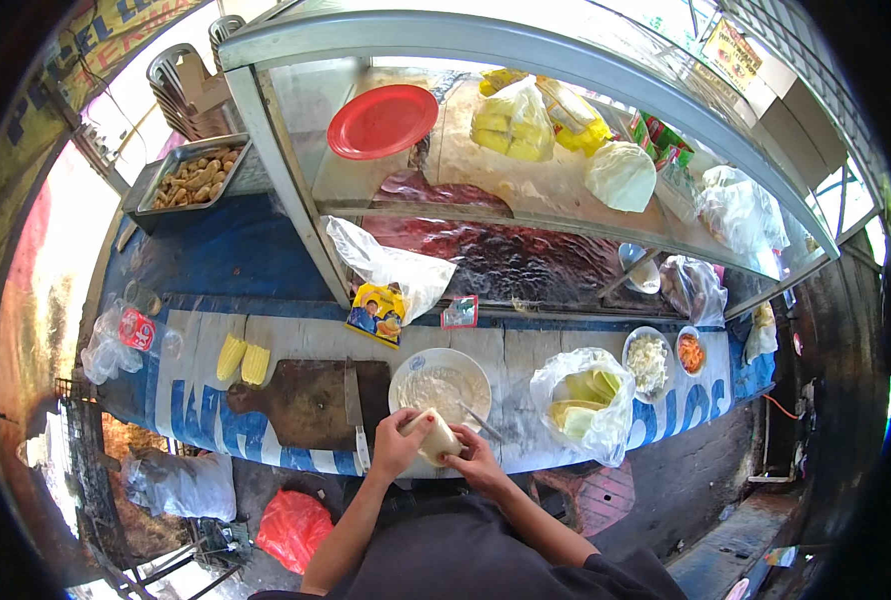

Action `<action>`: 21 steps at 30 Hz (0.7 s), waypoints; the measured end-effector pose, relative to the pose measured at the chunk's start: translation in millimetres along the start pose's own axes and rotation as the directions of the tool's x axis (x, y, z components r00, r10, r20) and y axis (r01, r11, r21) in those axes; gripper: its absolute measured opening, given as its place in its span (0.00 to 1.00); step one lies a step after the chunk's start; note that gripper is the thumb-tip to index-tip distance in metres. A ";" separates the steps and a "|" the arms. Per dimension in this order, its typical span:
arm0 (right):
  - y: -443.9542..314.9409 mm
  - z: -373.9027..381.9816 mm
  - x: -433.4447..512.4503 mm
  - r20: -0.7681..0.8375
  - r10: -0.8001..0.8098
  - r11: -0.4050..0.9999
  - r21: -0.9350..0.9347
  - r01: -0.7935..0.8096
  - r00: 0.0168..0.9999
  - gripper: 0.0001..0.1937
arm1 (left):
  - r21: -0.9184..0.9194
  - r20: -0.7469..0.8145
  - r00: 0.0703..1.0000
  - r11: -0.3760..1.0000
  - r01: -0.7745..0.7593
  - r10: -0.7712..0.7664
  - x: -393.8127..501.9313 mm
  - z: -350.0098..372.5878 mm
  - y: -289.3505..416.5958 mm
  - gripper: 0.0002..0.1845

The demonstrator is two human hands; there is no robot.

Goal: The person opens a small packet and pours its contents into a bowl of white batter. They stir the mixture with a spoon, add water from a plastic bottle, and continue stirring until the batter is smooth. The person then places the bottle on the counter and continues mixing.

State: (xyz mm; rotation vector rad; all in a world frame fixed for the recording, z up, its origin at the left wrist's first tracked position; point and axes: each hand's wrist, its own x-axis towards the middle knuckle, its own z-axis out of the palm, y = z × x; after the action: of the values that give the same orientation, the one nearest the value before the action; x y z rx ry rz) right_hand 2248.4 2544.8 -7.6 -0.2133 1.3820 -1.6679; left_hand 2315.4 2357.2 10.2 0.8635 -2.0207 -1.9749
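A thick cream-coloured block (436,439), its exact kind unclear, is held up between my two hands. My left hand (394,446) grips its left end, and my right hand (475,457) has its fingers on the right end. Just beyond it stands a white bowl (408,373) of pale, thick batter, with a metal spoon (479,418) leaning over its near rim. To the left lies a dark wooden cutting board (295,405) with a knife (353,397) across its right side. Two pieces of peeled corn (243,360) sit past the board's far left corner.
Right of the bowl are an open plastic bag of pale green vegetable pieces (584,401), a plate of shredded cabbage (648,364) and a small dish of shredded carrot (691,352). A glass display case (490,37) rises behind. A metal tray (149,202) holds brown food at far left.
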 end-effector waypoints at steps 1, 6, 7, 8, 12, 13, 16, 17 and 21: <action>-10.0 -0.2 -0.8 -0.013 -0.039 0.999 -0.014 0.039 0.999 0.32 | -0.057 -0.039 0.998 0.997 -0.055 0.053 -0.9 3.7 5.7 0.15; -91.0 -16.8 13.7 -0.149 -0.322 0.937 -0.191 0.293 0.935 0.31 | -0.009 -0.091 0.993 0.997 -0.074 0.073 11.8 -8.7 44.5 0.12; -112.4 -23.6 17.1 -0.180 -0.401 0.895 -0.288 0.342 0.898 0.30 | -0.020 -0.078 0.994 0.996 -0.083 0.081 16.9 -14.5 53.7 0.12; -133.2 -28.6 23.1 -0.223 -0.480 0.852 -0.349 0.390 0.849 0.30 | -0.030 -0.065 0.994 0.995 -0.094 0.092 23.3 -19.9 63.0 0.12; -221.3 -49.9 49.2 -0.271 -0.752 0.631 -0.556 0.541 0.600 0.28 | -0.102 -0.050 0.990 0.985 -0.137 0.133 48.6 -35.2 91.4 0.11; -243.0 -54.2 56.7 -0.274 -0.786 0.596 -0.577 0.558 0.555 0.27 | -0.122 -0.052 0.989 0.982 -0.143 0.138 53.8 -37.1 94.7 0.11; -300.8 -63.3 81.6 -0.251 -0.853 0.501 -0.636 0.586 0.457 0.26 | -0.155 -0.071 0.983 0.971 -0.181 0.172 57.4 -38.2 94.5 0.10; -319.8 -66.5 90.8 -0.213 -0.882 0.447 -0.659 0.604 0.421 0.26 | -0.186 -0.065 0.980 0.963 -0.196 0.187 56.8 -39.1 92.3 0.10; -385.8 -82.9 118.3 0.031 -0.898 0.081 -0.968 0.236 0.438 0.26 | -0.229 0.008 0.995 0.968 -0.099 0.104 35.8 -41.4 77.7 0.11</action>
State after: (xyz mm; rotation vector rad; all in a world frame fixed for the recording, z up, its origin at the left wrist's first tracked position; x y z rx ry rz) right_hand 1924.5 2491.0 241.0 -1.1917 3.0491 -1.3794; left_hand 2286.5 2299.0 79.6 0.6779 -1.7629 -2.1127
